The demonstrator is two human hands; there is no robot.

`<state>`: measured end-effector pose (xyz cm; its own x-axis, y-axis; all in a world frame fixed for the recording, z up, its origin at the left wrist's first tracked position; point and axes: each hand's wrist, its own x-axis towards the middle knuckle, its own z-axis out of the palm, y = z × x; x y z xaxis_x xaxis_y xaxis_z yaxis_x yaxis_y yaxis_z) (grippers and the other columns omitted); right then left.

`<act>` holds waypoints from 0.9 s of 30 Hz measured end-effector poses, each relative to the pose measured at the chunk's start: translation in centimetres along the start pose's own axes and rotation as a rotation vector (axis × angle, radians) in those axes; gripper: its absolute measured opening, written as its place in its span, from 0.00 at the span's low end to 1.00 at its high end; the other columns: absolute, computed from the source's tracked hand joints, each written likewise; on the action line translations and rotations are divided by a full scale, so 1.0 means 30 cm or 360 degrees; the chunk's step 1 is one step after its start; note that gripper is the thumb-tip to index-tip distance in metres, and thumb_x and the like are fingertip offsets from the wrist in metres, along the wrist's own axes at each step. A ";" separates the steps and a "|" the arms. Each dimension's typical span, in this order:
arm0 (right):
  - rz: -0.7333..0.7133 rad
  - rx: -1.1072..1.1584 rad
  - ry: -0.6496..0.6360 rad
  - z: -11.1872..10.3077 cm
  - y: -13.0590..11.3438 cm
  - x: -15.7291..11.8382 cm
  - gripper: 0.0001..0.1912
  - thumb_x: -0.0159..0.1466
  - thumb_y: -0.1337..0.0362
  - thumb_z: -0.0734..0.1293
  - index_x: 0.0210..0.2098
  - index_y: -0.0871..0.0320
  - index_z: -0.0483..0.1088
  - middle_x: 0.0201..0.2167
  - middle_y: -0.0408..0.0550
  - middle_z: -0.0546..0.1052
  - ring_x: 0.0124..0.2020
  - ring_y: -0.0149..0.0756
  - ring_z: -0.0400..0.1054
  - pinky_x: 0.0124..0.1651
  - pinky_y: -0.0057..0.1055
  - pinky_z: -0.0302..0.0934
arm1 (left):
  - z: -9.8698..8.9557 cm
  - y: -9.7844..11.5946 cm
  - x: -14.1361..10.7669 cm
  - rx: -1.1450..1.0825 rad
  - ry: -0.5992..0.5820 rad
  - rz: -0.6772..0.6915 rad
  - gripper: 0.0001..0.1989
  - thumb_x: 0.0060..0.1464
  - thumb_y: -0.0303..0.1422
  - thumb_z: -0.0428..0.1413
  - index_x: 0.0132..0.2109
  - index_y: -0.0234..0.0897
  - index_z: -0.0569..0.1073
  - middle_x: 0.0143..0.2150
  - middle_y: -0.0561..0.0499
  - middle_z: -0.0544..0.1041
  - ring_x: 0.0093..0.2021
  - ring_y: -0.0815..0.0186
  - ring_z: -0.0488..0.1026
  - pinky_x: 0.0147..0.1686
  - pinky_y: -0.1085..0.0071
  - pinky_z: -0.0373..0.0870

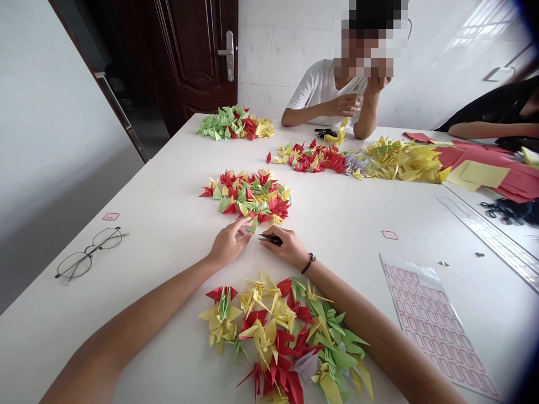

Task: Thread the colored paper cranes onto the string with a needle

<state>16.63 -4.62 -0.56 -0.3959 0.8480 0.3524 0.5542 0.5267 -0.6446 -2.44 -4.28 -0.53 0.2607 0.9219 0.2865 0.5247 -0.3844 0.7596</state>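
Observation:
Just beyond the middle of the table, my left hand point(231, 242) has its fingertips at a small green folded paper crane point(252, 225), at the near edge of a mixed pile of cranes. My right hand point(288, 247), a dark bracelet on its wrist, is wrapped round small dark thread snips point(273, 239) whose blades point left toward that crane. Past my fingers lies the pile of red, green and yellow paper cranes point(248, 193). Between my forearms, closer to me, another heap of folded cranes point(269, 331) spreads out, with a few pale purple ones among them.
Eyeglasses point(90, 252) lie at the left. On the right are a sheet of red-bordered labels point(438, 320), a clear ruler point(492, 241) and dark cords point(511, 210). Across the table sits a person in a white shirt point(311, 84), near more crane piles point(404, 160). Another person's arm point(492, 130) rests far right.

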 end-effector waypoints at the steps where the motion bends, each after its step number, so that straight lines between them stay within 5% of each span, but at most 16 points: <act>1: -0.0002 -0.0003 -0.0001 0.000 0.001 0.000 0.08 0.56 0.60 0.64 0.32 0.58 0.66 0.29 0.47 0.75 0.28 0.32 0.69 0.31 0.28 0.62 | 0.001 -0.002 -0.001 0.0018 -0.0006 0.0025 0.17 0.51 0.33 0.51 0.50 0.39 0.65 0.44 0.49 0.74 0.34 0.68 0.71 0.30 0.74 0.68; 9: -0.0014 -0.0008 -0.0010 0.000 0.002 0.001 0.08 0.56 0.60 0.64 0.32 0.58 0.66 0.28 0.47 0.74 0.27 0.32 0.67 0.31 0.27 0.61 | 0.004 0.011 -0.007 0.0172 -0.0067 0.0104 0.08 0.52 0.32 0.50 0.36 0.36 0.71 0.34 0.50 0.74 0.31 0.69 0.70 0.33 0.72 0.68; 27: -0.0026 -0.0029 -0.0013 -0.001 0.004 0.002 0.08 0.56 0.60 0.64 0.33 0.58 0.66 0.29 0.47 0.74 0.28 0.32 0.68 0.32 0.27 0.61 | 0.003 0.017 -0.007 0.0222 -0.0211 0.0014 0.10 0.51 0.32 0.49 0.37 0.36 0.73 0.28 0.51 0.74 0.26 0.70 0.67 0.29 0.75 0.63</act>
<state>16.69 -4.53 -0.60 -0.4110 0.8387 0.3573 0.5607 0.5416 -0.6263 -2.16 -4.67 -0.26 0.3652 0.9078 0.2062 0.6267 -0.4035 0.6667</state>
